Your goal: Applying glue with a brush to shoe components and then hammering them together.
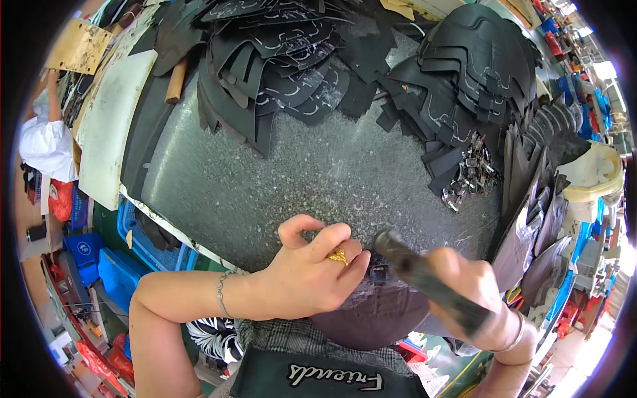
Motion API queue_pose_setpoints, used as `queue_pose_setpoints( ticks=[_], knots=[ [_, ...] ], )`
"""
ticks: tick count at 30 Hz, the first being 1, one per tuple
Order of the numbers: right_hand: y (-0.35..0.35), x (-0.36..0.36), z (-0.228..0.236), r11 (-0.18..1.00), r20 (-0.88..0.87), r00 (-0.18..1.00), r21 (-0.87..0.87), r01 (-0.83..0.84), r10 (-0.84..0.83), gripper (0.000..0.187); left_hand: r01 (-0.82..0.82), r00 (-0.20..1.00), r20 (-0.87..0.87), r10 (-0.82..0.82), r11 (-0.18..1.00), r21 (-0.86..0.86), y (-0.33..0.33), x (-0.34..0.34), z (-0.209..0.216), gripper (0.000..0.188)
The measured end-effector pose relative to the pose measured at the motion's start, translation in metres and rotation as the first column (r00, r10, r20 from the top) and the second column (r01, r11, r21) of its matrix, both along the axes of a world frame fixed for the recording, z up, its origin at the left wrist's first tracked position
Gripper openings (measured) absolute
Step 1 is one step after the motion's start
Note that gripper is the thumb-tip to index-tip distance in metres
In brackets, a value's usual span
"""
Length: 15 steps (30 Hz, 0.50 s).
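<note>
My left hand (322, 262), a gold ring on one finger, is closed at the near edge of the worktable. Its fingertips point down and are partly hidden, so I cannot make out what they pinch. Right beside them, a small dark metal buckle (378, 274) sits on the top of a dark brown curved panel (375, 320), which hangs over the edge near my lap. My right hand (464, 282) grips a dark hammer (424, 275), blurred by motion. The hammer's far end is close to my left fingertips, just above the buckle.
Cut black panels (292, 66) lie heaped at the far side, with another stack (474, 60) at far right. A pile of metal buckles (472, 171) rests on the grey tabletop (265, 179). A wooden handle (176, 81) lies far left. Another person's white sleeve (46, 139) shows at left.
</note>
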State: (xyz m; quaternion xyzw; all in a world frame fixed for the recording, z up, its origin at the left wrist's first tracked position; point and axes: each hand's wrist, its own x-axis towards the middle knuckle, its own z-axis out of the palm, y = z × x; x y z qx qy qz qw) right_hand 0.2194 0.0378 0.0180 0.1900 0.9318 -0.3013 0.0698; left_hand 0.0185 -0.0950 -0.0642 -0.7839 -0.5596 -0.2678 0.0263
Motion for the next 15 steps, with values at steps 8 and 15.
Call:
queue_pose_setpoints(
  ticks=[8,15],
  knots=[
    [-0.001,-0.004,0.001,0.999,0.027,0.999,0.007,-0.039,0.038,0.027,-0.022,0.971,0.236,0.047,0.994,-0.107,-0.004,-0.009,-0.002,0.029],
    [-0.01,-0.006,-0.009,0.985,-0.004,0.991,0.117,-0.131,0.132,0.024,-0.106,0.987,0.121,0.109,0.994,-0.032,-0.013,0.0,-0.003,0.03]
  ],
)
